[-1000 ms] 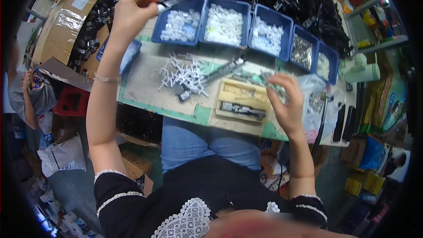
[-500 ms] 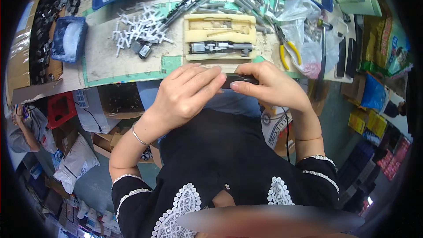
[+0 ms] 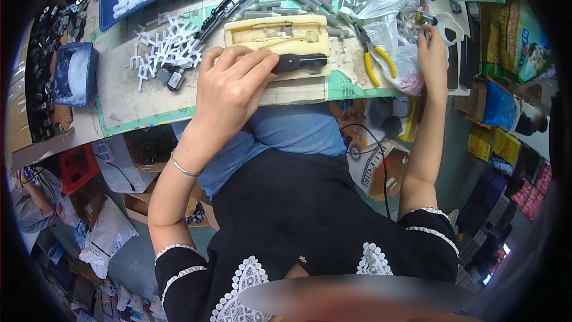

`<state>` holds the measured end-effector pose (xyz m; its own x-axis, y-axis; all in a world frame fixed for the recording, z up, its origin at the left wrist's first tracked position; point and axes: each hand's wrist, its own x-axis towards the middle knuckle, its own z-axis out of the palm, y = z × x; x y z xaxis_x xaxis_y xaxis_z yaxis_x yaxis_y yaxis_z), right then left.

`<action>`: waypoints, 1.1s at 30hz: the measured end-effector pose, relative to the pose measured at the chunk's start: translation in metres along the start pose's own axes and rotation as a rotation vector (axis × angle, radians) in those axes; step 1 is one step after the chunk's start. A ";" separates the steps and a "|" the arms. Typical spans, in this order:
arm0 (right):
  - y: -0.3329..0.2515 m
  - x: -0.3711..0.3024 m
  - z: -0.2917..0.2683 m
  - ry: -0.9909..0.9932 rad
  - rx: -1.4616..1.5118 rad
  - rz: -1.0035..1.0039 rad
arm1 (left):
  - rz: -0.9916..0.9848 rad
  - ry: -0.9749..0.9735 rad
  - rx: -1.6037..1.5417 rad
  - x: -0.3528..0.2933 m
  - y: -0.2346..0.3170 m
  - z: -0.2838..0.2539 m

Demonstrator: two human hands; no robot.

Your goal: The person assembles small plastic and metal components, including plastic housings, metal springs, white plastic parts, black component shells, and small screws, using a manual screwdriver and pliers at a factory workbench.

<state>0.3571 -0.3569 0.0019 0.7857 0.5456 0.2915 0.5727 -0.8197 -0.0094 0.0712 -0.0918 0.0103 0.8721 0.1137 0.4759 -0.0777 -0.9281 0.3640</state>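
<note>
My left hand [image 3: 235, 83] is closed over the left end of a black elongated casing [image 3: 304, 62]. This casing lies in the front slot of a cream holding block [image 3: 277, 24], and my fingers hide part of it. At the far right of the bench, my right hand [image 3: 432, 59] is curled at a screwdriver with a dark and yellow handle [image 3: 426, 18]; the hand covers its lower part. Between my hands lie pliers with yellow grips [image 3: 380, 62], beside a clear plastic bag [image 3: 393, 12].
White branched plastic parts [image 3: 170, 48] are heaped left of the block, with a small black-and-silver part [image 3: 171, 77] nearby. Grey tubes [image 3: 313, 0] lie behind it. Blue bins [image 3: 106, 18] line the back; a smaller blue tray [image 3: 75, 74] stands left.
My left hand has moved forward from above my lap to the block, and the black casing now lies in its front slot. My right hand has let go and reached right to the screwdriver.
</note>
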 end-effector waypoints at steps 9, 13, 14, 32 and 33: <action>-0.002 0.019 0.001 0.107 0.231 0.167 | 0.004 -0.041 0.012 -0.002 0.008 0.012; -0.032 0.000 -0.060 0.121 0.961 0.226 | 0.082 -0.023 0.137 0.003 0.013 0.013; -0.052 -0.011 -0.078 0.101 0.995 0.184 | 0.075 -0.032 0.131 0.004 0.014 0.013; -0.147 -0.062 -0.070 -0.177 0.864 -0.264 | 0.110 -0.043 0.322 0.007 0.022 0.015; -0.150 -0.069 -0.064 -0.187 0.790 -0.392 | 0.130 -0.025 0.334 0.009 0.023 0.014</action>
<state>0.2019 -0.2824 0.0445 0.4857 0.8369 0.2525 0.7474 -0.2477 -0.6165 0.0839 -0.1169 0.0117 0.8773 -0.0180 0.4797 -0.0302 -0.9994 0.0177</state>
